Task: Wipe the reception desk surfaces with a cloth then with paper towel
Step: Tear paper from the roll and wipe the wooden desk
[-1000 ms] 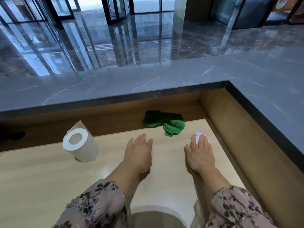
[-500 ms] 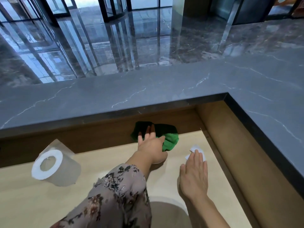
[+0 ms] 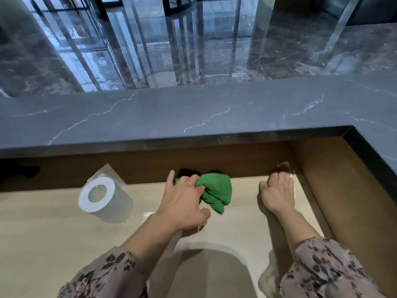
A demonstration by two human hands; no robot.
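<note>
A crumpled green cloth (image 3: pixel 217 190) lies at the back of the pale lower desk surface (image 3: pixel 53 233), against the wooden back panel. My left hand (image 3: pixel 182 203) grips its left side, fingers curled into the fabric. My right hand (image 3: pixel 277 194) sits in the back right corner of the desk and presses down on a small white piece of paper towel (image 3: pixel 291 177). Only a sliver of that piece shows past my fingers. A roll of paper towel (image 3: pixel 98 196) stands on the desk to the left of the cloth.
A raised grey marble counter (image 3: pixel 193 112) runs across the back and turns down the right side. Brown wooden panels (image 3: pixel 343 190) wall in the lower desk below it. A dark object (image 3: pixel 28 171) lies under the counter at far left. Glossy lobby floor lies beyond.
My left hand reached forward from the desk and closed on the green cloth. My right hand slid the paper piece forward into the back right corner.
</note>
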